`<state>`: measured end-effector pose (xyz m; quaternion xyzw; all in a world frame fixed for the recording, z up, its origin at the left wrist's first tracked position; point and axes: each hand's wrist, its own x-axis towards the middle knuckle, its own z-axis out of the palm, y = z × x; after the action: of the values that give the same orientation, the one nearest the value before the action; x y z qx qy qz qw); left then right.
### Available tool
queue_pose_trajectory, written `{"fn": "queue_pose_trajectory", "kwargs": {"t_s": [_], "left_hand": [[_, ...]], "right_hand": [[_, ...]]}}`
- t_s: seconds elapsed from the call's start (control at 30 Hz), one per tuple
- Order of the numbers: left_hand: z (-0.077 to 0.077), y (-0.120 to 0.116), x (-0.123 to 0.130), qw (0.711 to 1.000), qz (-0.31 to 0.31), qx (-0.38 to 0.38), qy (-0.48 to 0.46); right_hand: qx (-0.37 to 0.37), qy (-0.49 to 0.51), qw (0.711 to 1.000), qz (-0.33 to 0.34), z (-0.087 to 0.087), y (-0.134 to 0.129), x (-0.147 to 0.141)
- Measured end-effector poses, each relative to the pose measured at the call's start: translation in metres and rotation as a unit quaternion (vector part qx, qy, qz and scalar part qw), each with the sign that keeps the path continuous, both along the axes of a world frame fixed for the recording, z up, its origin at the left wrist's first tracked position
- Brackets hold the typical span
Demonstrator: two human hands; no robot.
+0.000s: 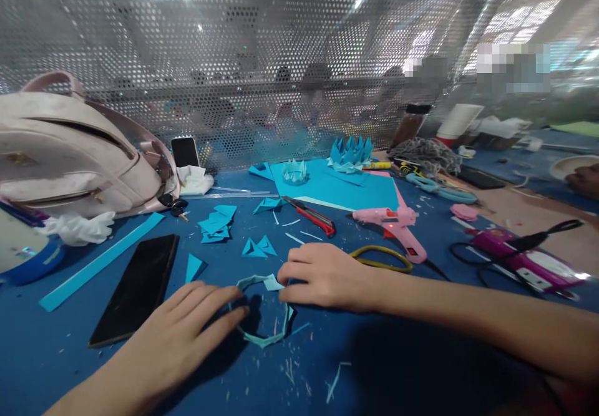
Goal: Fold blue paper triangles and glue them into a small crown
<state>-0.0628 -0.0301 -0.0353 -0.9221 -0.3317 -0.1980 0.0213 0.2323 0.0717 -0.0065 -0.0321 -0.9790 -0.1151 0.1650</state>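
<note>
A thin ring of folded light-blue paper (264,342) rests on the blue tabletop between my hands. My left hand (194,316) has its closed fingers and thumb on the ring's left side. At the upper right of the ring, the fingers of my right hand (322,277) pinch it beside a pale paper flap (272,283); the fingertips are partly hidden. Folded blue triangles (259,247) and one more blue triangle (194,267) lie just beyond. A heap of folded blue pieces (218,222) sits farther left.
A pink glue gun (395,219), yellow-handled scissors (381,258) and a red cutter (311,214) lie beyond my right hand. Finished paper crowns (350,154) stand behind on a blue sheet (318,191). A black phone (135,288) and a bag (70,148) are left; a purple power strip (524,257) is right.
</note>
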Motion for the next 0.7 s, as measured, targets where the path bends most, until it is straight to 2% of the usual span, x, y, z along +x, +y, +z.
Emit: {"fn": "queue_pose_trajectory", "kwargs": {"t_s": [0.07, 0.13, 0.2, 0.27, 0.37, 0.5, 0.57, 0.6, 0.63, 0.7], "left_hand": [[0.014, 0.017, 0.011, 0.999, 0.012, -0.032, -0.009], [0.025, 0.026, 0.018, 0.993, -0.003, -0.108, -0.037], [0.033, 0.030, 0.021, 0.972, -0.038, -0.213, -0.091], [0.037, 0.030, 0.022, 0.942, -0.044, -0.299, -0.143], [0.036, 0.031, 0.023, 0.908, 0.006, -0.378, -0.179], [0.026, 0.034, 0.028, 0.871, 0.065, -0.446, -0.196], [0.021, 0.035, 0.029, 0.868, 0.077, -0.443, -0.209], [0.019, 0.034, 0.028, 0.878, 0.085, -0.420, -0.214], [0.017, 0.032, 0.027, 0.894, 0.093, -0.382, -0.216], [0.014, 0.024, 0.023, 0.932, 0.115, -0.260, -0.223]], "right_hand": [[-0.058, 0.001, 0.998, 0.011, 0.001, 0.004, -0.001], [-0.167, 0.018, 0.986, 0.025, 0.001, 0.007, 0.000], [-0.290, 0.043, 0.955, 0.030, 0.001, 0.010, 0.001], [-0.377, 0.062, 0.924, 0.022, 0.000, 0.011, 0.002], [-0.424, 0.054, 0.904, -0.012, -0.001, 0.010, 0.002], [-0.427, 0.008, 0.902, -0.059, -0.001, 0.009, 0.001], [-0.425, -0.005, 0.903, -0.064, -0.002, 0.010, 0.000], [-0.423, -0.009, 0.904, -0.061, -0.003, 0.011, 0.000], [-0.418, -0.011, 0.907, -0.055, -0.005, 0.012, 0.001], [-0.407, -0.017, 0.913, -0.040, -0.008, 0.014, 0.001]]}}
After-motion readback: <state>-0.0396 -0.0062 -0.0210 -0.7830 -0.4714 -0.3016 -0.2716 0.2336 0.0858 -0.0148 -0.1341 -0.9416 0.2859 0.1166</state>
